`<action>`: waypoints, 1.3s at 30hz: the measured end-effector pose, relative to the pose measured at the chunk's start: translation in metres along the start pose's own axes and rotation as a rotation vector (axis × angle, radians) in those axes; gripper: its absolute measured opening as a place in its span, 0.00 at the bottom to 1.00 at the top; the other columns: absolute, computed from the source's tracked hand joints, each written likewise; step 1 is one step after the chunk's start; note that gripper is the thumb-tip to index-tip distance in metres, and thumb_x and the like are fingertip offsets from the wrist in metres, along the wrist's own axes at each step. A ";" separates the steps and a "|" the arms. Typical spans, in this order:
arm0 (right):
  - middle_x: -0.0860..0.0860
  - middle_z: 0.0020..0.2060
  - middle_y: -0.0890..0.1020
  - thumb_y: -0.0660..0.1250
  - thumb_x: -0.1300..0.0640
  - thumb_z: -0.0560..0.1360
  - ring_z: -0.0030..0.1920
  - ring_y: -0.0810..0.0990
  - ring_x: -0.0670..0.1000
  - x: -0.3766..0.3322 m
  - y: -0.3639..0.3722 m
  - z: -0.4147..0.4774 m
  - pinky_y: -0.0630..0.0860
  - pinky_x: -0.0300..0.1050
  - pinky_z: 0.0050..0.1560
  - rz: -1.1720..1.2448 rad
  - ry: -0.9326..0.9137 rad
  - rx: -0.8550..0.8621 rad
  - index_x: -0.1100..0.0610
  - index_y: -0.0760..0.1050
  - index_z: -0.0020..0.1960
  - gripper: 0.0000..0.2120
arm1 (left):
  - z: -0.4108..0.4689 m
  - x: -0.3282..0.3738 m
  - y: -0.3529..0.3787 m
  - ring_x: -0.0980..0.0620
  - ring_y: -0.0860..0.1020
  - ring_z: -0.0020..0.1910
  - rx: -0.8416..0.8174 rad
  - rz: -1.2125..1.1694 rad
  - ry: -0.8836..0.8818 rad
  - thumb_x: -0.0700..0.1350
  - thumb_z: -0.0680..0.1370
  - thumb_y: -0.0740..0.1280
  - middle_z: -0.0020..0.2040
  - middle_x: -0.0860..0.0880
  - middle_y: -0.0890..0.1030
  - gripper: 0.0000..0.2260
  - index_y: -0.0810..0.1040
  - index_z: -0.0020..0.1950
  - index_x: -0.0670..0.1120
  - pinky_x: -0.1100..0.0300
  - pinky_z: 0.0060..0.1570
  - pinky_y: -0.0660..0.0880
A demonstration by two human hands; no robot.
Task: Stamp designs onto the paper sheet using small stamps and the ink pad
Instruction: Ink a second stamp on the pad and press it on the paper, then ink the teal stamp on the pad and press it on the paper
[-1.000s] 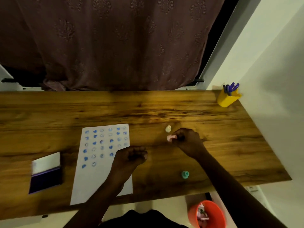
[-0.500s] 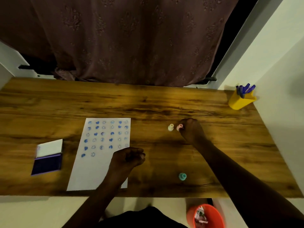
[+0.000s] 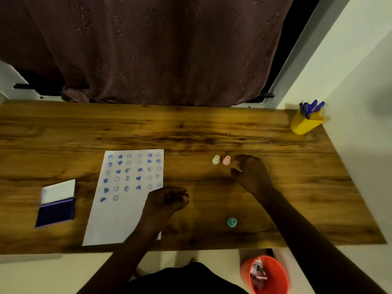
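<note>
Right hand (image 3: pixel 252 175): fingers apart, holding nothing, just beside the pink stamp (image 3: pixel 226 160) standing on the worktop (image 3: pixel 191 132). Left hand (image 3: pixel 167 199): fingers curled together, resting at the paper sheet (image 3: pixel 118 213) edge; contents cannot be determined. Ink pad (image 3: pixel 55 212) lies open left of the sheet.

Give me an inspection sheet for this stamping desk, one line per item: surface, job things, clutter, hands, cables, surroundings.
Surface: wooden table, dimly lit.
Job's things: paper sheet with rows of blue stamped marks on its upper part, lower part blank; open ink pad left of it; cream stamp and pink stamp upright side by side; teal stamp alone near the front edge.
Clutter: yellow pen cup at the far right corner.
Hands: left hand curled, on the sheet's right edge; right hand open, empty, beside the pink stamp.
Cables: nothing seen.
Surroundings: dark curtain behind; orange bin on the floor.
</note>
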State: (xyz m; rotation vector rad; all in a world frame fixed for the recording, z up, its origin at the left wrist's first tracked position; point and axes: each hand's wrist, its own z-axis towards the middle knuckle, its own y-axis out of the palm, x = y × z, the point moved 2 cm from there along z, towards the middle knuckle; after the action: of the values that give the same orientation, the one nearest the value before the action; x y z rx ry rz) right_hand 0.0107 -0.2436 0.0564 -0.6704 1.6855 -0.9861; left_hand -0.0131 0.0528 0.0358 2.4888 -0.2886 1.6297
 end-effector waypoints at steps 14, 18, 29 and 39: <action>0.50 0.53 0.86 0.72 0.45 0.75 0.52 0.85 0.50 0.014 0.039 -0.119 0.76 0.38 0.45 -0.205 0.002 -0.184 0.52 0.82 0.56 0.14 | 0.001 -0.010 0.030 0.45 0.86 0.56 -0.161 0.101 -0.051 0.40 0.74 0.77 0.51 0.47 0.89 0.09 0.88 0.48 0.54 0.39 0.64 0.79; 0.50 0.51 0.86 0.72 0.48 0.77 0.50 0.85 0.49 0.006 0.037 -0.115 0.77 0.39 0.47 -0.113 0.006 -0.155 0.54 0.83 0.52 0.10 | -0.004 -0.012 0.032 0.45 0.86 0.56 -0.215 0.117 -0.073 0.43 0.75 0.77 0.54 0.49 0.88 0.10 0.88 0.50 0.59 0.38 0.62 0.80; 0.48 0.33 0.86 0.72 0.46 0.76 0.37 0.85 0.45 -0.064 0.039 -0.093 0.81 0.47 0.42 0.494 0.007 -0.135 0.54 0.85 0.40 0.13 | -0.009 0.003 0.011 0.50 0.86 0.58 -0.221 -0.002 0.100 0.61 0.67 0.80 0.58 0.55 0.88 0.20 0.84 0.58 0.63 0.47 0.59 0.83; 0.47 0.46 0.88 0.74 0.53 0.76 0.48 0.86 0.44 -0.132 0.061 -0.090 0.80 0.37 0.49 0.686 -0.058 -0.247 0.53 0.86 0.52 0.07 | -0.015 0.005 -0.059 0.39 0.86 0.55 -0.050 -0.247 0.088 0.33 0.76 0.73 0.52 0.43 0.88 0.15 0.87 0.54 0.53 0.46 0.52 0.85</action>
State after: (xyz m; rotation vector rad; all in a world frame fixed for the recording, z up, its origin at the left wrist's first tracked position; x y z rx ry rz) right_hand -0.0310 -0.0796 0.0811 -0.2282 1.8134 -0.2740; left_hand -0.0104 0.1135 0.0451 2.3013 -0.0094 1.6034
